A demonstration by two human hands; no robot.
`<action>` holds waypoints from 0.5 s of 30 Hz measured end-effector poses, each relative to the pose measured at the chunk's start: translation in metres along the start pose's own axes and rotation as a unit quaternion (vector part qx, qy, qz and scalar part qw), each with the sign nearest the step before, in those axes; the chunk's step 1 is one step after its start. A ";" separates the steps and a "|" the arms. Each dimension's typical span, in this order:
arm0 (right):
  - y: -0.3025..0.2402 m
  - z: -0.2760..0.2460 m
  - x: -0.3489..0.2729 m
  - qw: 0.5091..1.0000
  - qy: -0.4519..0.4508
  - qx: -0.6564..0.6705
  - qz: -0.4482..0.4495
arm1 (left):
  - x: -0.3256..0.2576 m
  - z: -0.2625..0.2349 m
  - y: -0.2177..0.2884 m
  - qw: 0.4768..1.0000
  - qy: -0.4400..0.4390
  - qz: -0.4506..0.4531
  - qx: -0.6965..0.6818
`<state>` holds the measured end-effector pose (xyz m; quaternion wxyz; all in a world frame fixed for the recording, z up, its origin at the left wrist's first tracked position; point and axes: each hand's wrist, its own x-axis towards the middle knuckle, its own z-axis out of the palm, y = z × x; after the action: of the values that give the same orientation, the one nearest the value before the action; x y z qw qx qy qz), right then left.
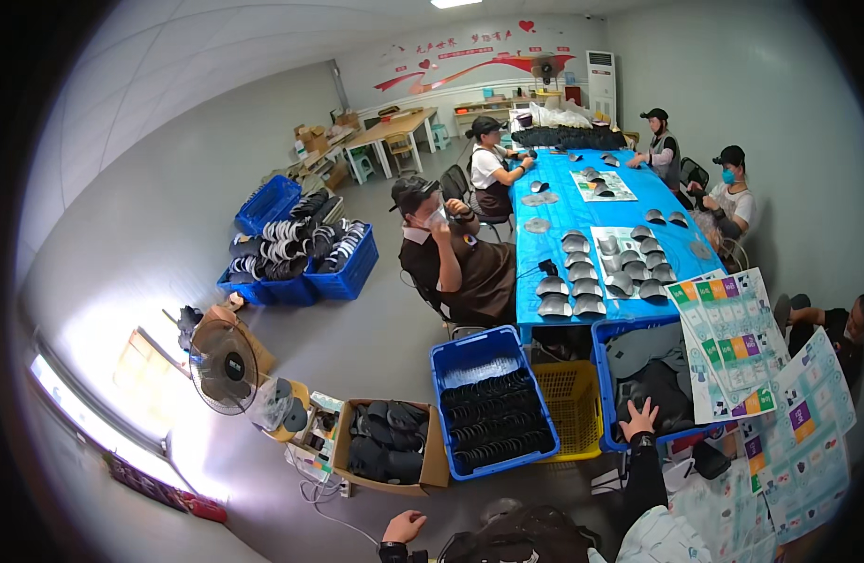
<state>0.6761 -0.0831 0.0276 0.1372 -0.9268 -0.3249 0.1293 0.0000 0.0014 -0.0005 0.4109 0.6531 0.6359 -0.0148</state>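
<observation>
My right hand point(638, 419) reaches forward with its fingers spread, over a blue crate point(598, 349) of dark grey and black curved pieces point(659, 380). Its fingertips are at these pieces, and nothing is gripped in it. Low in the view, my left hand point(404, 526) hangs near my body, its fingers loosely curled with nothing seen in them. Ahead of it stands a cardboard box point(436, 450) of dark, rounded pieces. Between my hands and the table is another blue crate point(441, 399), packed with rows of black curved pieces and clear plastic.
A yellow crate point(568, 403) sits between the blue crates. Several people work around the blue-covered table point(554, 202), which bears rows of grey curved pieces point(582, 272). Printed sheets point(732, 352) rise at right. A fan point(227, 366) and stacked blue crates point(343, 280) stand left.
</observation>
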 end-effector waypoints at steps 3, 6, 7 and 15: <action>-0.006 -0.017 -0.007 0.997 0.012 -0.067 0.023 | -0.002 0.008 -0.006 1.000 0.006 0.018 -0.011; -0.030 -0.014 -0.026 0.988 0.144 -0.044 0.032 | -0.002 0.008 -0.013 1.000 0.003 0.012 -0.016; -0.033 -0.011 -0.036 0.984 0.175 -0.019 0.000 | -0.002 0.009 -0.013 1.000 0.002 0.012 -0.019; -0.056 0.044 -0.102 0.986 0.105 -0.121 -0.041 | -0.004 0.000 -0.010 1.000 0.014 0.008 -0.006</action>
<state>0.5526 -0.0986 0.0214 0.0625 -0.9307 -0.3600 -0.0152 -0.0092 -0.0035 -0.0031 0.4064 0.6554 0.6366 0.0014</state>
